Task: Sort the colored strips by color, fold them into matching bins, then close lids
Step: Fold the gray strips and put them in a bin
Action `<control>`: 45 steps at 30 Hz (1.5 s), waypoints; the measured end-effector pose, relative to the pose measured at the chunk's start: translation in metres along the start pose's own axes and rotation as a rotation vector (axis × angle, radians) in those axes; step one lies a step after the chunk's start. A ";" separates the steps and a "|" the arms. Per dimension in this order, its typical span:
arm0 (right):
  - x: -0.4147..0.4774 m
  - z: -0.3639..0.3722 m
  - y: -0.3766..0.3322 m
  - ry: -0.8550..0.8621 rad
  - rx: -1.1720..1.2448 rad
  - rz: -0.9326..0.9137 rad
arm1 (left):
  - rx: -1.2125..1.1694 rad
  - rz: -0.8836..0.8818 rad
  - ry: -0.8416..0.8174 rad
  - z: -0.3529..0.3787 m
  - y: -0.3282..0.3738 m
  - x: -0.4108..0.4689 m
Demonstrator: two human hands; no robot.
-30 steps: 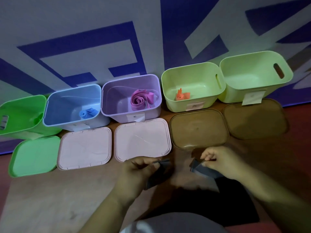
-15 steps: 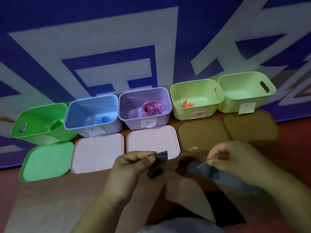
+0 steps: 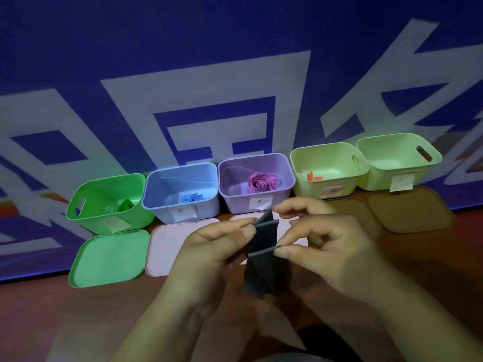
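A dark grey strip (image 3: 264, 257), folded into layers, is held up in front of me. My left hand (image 3: 209, 257) pinches its left edge and my right hand (image 3: 321, 246) pinches its right edge with thumb and fingers. Behind stand open bins in a row: green bin (image 3: 109, 202) with a green strip, blue bin (image 3: 180, 192) with a rolled blue strip, purple bin (image 3: 257, 181) with a rolled magenta strip, pale green bin (image 3: 328, 168) with an orange strip, and a second pale green bin (image 3: 398, 160) with nothing seen inside.
Lids lie flat before the bins: a green lid (image 3: 108, 258), a pink lid (image 3: 167, 244), another pink lid partly hidden by my hands, and two brown lids (image 3: 410, 212). A blue-and-white banner wall rises right behind the bins. The surface is brown wood.
My hands have come together and risen. The strip, stretched out between them before, is now folded into a compact stack held by both hands. The camera tilted up.
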State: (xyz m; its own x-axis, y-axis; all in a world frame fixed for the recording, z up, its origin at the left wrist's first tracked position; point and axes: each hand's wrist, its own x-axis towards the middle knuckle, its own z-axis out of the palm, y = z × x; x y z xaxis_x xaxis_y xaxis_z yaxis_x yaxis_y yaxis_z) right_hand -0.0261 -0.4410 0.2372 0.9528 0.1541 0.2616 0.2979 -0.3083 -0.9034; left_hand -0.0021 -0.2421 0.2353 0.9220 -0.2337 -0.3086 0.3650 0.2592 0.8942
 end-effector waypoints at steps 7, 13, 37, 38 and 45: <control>0.007 0.043 -0.015 0.086 0.201 -0.060 | -0.082 -0.041 -0.043 -0.028 0.015 -0.017; 0.009 0.070 -0.021 0.213 0.337 -0.074 | -0.124 -0.050 -0.070 -0.042 0.019 -0.024; 0.006 0.061 -0.003 0.415 0.349 0.107 | 0.219 0.275 -0.017 -0.024 0.001 -0.004; 0.005 0.058 0.001 0.398 0.335 0.129 | 0.266 0.296 0.012 -0.020 -0.001 -0.001; 0.002 0.005 0.031 0.181 0.220 0.329 | 0.421 0.253 0.048 0.006 -0.022 0.021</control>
State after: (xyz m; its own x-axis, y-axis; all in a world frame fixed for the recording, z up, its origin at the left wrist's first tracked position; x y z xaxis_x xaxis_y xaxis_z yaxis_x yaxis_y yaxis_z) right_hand -0.0154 -0.4458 0.2081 0.9957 -0.0917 -0.0144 -0.0239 -0.1035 -0.9943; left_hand 0.0088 -0.2581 0.2115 0.9835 -0.1665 -0.0706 0.0541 -0.1014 0.9934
